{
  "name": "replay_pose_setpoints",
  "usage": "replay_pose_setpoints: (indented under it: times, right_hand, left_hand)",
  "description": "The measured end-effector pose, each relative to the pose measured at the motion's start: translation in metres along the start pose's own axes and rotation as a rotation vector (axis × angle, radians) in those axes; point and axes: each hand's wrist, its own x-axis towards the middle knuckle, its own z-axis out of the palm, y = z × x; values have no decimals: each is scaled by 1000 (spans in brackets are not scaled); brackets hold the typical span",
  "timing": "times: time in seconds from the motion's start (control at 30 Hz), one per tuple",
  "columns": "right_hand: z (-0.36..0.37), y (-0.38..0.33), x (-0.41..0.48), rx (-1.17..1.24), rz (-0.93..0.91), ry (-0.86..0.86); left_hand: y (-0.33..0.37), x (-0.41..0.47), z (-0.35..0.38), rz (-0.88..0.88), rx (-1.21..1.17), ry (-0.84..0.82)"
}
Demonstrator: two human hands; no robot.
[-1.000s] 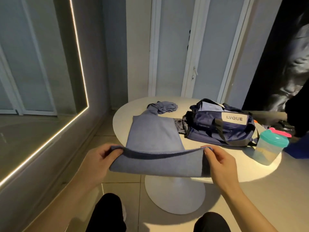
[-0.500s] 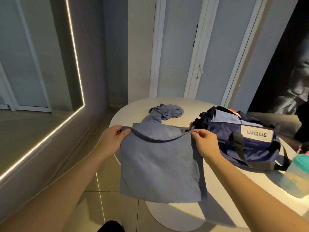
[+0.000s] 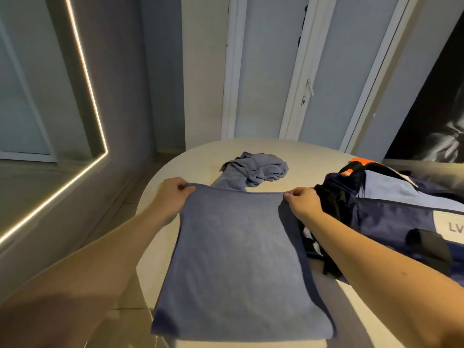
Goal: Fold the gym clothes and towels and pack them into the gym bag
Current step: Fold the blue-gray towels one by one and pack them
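I have just carried the near edge of the blue towel (image 3: 238,259) up and away from me and laid it down across the towel's middle, so what hung off the table a second ago is now doubled into a flat panel on the white table (image 3: 200,156). My left hand (image 3: 170,197) pinches the far left corner between thumb and fingers, and my right hand (image 3: 302,203) pinches the far right corner the same way; both are closed on the cloth, and the edge between them runs straight. That makes one fold done on this end, I judge, but the job is only partly along: the far end of the towel (image 3: 256,168) is bunched in a loose heap beyond my hands and needs spreading and folding too. The folded panel's long axis runs from me toward the far side of the table, its near fold overhanging the table's edge, its far edge pointing at the heap. The navy gym bag (image 3: 391,212) sits open just beside my right hand, with pale cloth already showing inside.
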Motion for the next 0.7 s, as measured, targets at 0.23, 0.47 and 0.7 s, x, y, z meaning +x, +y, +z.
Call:
replay_pose_setpoints:
  times: [0.23, 0.47, 0.7]
  right_hand:
    - [19, 7, 21, -268, 27, -168]
    - [13, -6, 24, -248, 86, -296]
    - [-19, -31, 3, -235, 24, -264]
  left_hand:
    - [-36, 24, 13, 15, 169, -173]
    - [-12, 20, 7, 4, 211, -259]
    - [32, 9, -31, 119, 397, -174]
